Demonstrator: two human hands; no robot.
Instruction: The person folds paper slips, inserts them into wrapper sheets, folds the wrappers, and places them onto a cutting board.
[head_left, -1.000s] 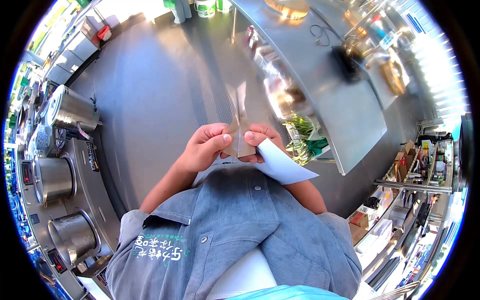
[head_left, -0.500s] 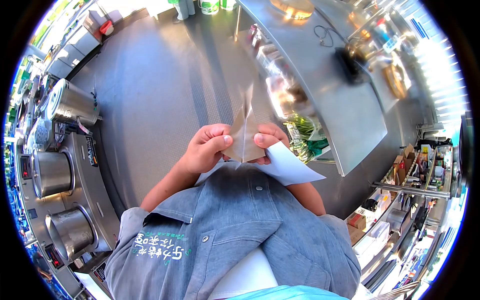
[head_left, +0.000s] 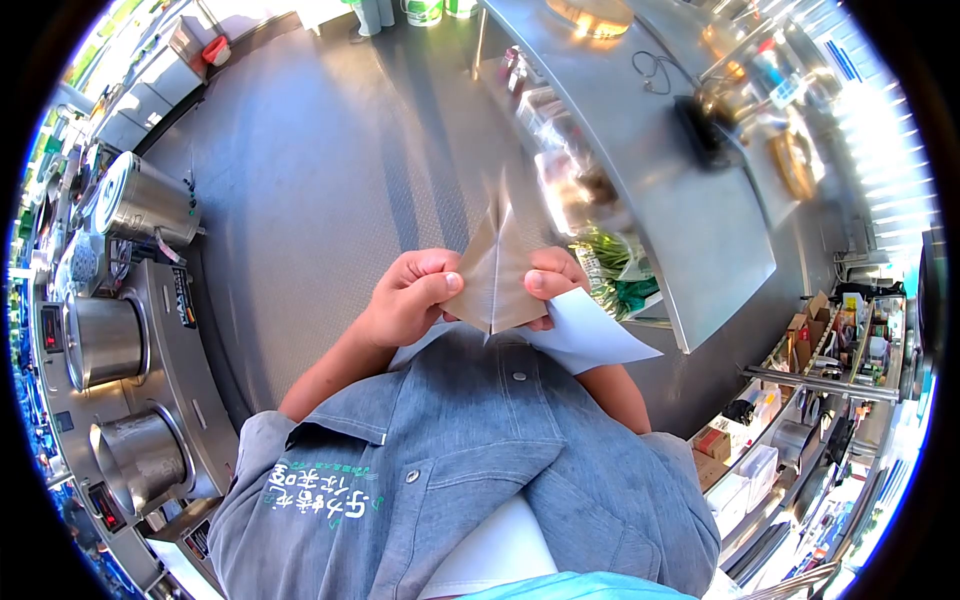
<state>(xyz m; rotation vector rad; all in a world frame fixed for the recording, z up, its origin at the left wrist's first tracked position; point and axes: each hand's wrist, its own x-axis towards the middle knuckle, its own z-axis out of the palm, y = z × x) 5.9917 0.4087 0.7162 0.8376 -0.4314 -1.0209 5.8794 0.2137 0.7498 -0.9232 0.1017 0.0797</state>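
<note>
A brown, paper-like folded piece [head_left: 490, 285] with a crease down its middle is held up in front of my chest. Its far end rises to a narrow, blurred point. My left hand [head_left: 415, 290] pinches the left edge between thumb and curled fingers. On the opposite edge, my right hand [head_left: 555, 280] grips it the same way, thumb on top. A white sheet [head_left: 595, 330] sticks out beneath my right hand, and some white also shows below my left hand. Whether the white and brown parts are one piece, I cannot tell.
To the right stands a steel table [head_left: 650, 150], with green vegetables [head_left: 620, 275] and bags beneath it. Steel pots [head_left: 105, 340] sit in a counter on the left. A shelf with boxes [head_left: 715, 445] is at lower right. Grey floor [head_left: 310, 180] lies ahead.
My right hand has shifted slightly right, away from my left hand. The brown folded piece is spread wider, and the white sheet has moved right with my right hand.
</note>
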